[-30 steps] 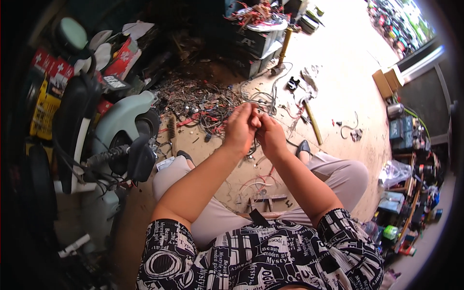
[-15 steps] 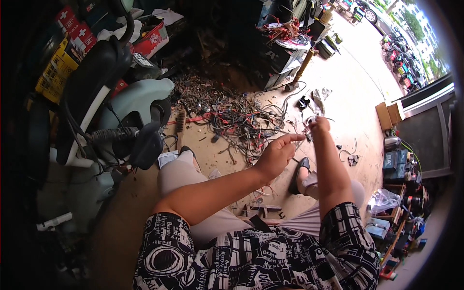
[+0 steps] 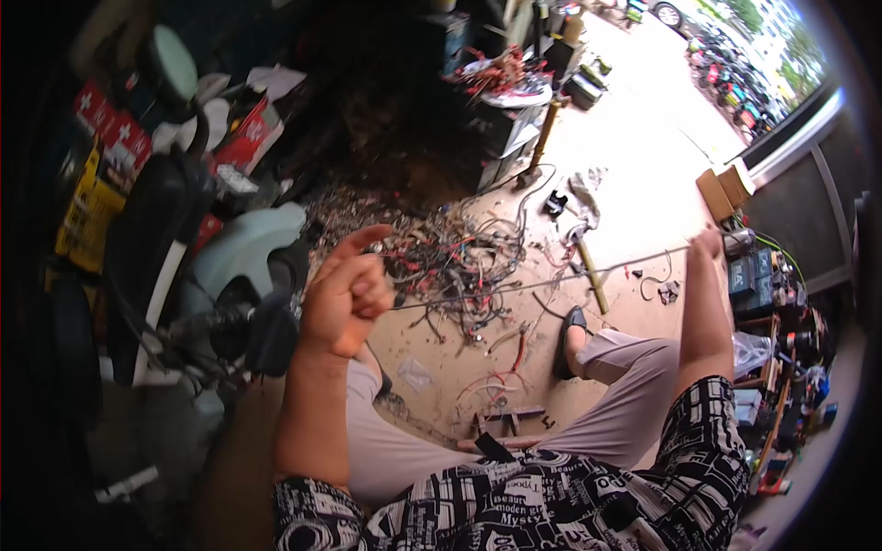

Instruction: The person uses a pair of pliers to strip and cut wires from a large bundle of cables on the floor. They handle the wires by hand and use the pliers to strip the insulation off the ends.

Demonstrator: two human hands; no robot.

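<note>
A thin dark wire [image 3: 533, 286] stretches nearly straight between my two hands, above the floor. On the left, my left hand [image 3: 344, 298] is closed on one end of it, the other fingers curled while the index finger sticks out. At the right, my right hand [image 3: 706, 246] is closed on the other end; its fingers are small and partly blurred. Behind and below the wire lies a tangled heap of cables [image 3: 459, 262] in black, red and grey. A hammer [image 3: 593, 275] with a yellowish handle rests on the floor under the wire.
A pale green scooter [image 3: 243, 253] stands at the left. A wooden-handled tool [image 3: 547, 138] leans by a dark box at the back. To the right are a cardboard box [image 3: 726, 191], batteries [image 3: 751, 275] and a cluttered shelf [image 3: 781, 395]. Loose red wires [image 3: 501, 381] lie near my feet.
My hands have moved far apart, the left one leftward and the right one rightward. The wire now shows taut between them. The view has shifted slightly.
</note>
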